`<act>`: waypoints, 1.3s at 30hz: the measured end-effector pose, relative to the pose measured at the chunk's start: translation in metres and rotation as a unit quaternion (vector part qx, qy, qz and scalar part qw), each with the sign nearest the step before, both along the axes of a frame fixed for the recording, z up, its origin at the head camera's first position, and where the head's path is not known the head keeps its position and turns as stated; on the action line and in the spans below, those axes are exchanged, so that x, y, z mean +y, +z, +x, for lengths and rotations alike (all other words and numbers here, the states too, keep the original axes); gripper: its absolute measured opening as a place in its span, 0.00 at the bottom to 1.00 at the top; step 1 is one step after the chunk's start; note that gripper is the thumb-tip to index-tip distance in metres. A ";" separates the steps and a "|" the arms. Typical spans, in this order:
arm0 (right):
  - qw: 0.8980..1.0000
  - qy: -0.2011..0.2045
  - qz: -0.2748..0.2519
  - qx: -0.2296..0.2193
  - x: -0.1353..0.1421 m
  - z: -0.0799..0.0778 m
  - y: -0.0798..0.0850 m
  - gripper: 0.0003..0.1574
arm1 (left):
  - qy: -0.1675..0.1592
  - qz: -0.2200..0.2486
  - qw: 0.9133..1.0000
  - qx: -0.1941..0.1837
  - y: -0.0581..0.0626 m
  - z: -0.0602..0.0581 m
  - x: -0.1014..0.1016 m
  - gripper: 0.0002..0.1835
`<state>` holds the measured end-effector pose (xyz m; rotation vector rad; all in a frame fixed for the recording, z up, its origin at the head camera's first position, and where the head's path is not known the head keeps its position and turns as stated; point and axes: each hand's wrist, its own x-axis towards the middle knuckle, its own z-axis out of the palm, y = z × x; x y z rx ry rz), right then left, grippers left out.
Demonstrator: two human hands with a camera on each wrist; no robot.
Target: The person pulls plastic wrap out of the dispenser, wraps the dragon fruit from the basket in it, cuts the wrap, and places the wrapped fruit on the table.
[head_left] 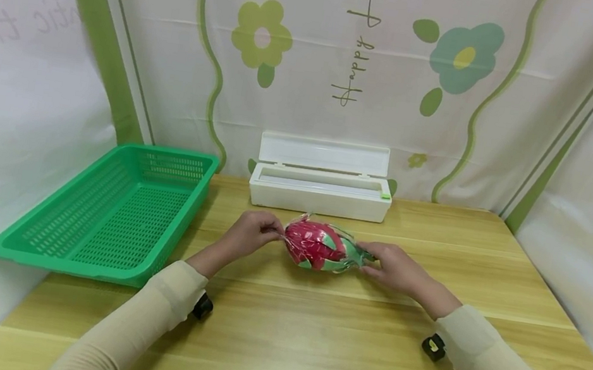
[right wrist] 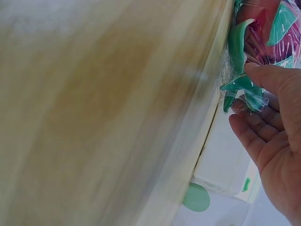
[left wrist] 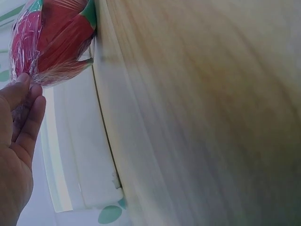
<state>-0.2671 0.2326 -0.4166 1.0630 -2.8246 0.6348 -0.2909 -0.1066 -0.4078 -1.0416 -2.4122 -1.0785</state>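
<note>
A red dragon fruit (head_left: 316, 245) with green leaf tips lies on its side, wrapped in clear plastic wrap (left wrist: 24, 52). My left hand (head_left: 251, 233) pinches the gathered wrap at the fruit's left end between thumb and fingertips. At the leafy right end, my right hand (head_left: 393, 267) holds the fruit, its thumb on the near side and the other fingers partly behind the wrapped green tips (right wrist: 247, 89). Both ends of the wrap look bunched. Behind the fruit stands a white wrap dispenser box (head_left: 319, 201) with its lid raised.
A green plastic basket (head_left: 154, 253) stands on the left of the wooden table (head_left: 317, 354). Below each wrist a small black device (head_left: 433, 347) shows. A printed curtain (head_left: 308, 104) hangs behind the table, with white cloth along both sides.
</note>
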 end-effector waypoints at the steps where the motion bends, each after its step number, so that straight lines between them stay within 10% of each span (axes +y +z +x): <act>1: 1.000 0.001 0.001 0.001 0.000 0.000 0.000 0.31 | 0.002 -0.001 1.000 -0.004 0.000 0.000 0.000 0.03; 11: 1.000 0.001 0.003 0.004 0.000 0.000 0.000 0.31 | -0.014 0.031 0.994 -0.102 -0.001 0.001 -0.004 0.06; 27: 1.000 -0.004 -0.001 -0.008 -0.001 0.003 0.004 0.31 | 0.044 -0.150 0.987 0.028 0.001 0.008 -0.005 0.13; 39: 1.000 0.005 -0.011 -0.003 0.000 0.002 0.003 0.30 | 0.020 -0.135 0.989 0.048 0.000 0.006 -0.003 0.05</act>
